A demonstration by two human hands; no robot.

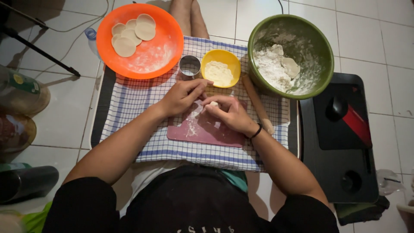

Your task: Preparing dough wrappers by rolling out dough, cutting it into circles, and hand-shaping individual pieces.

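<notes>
yellow-green label (22,82) on left bottle (19,92).

A low tray table (98,113) with a dark rim stands over white floor tiles (379,39). A blue-and-white checked cloth (129,103) covers most of its top. Directly on the cloth lie a pink cutting board (202,134) dusted with flour, a small yellow bowl (221,65) of filling, a round metal cutter (189,66) just beside that bowl, and a wooden rolling pin (258,103). An orange bowl (140,41) of dough rounds and a green bowl (290,55) of flour and dough overhang the far edge.
</notes>
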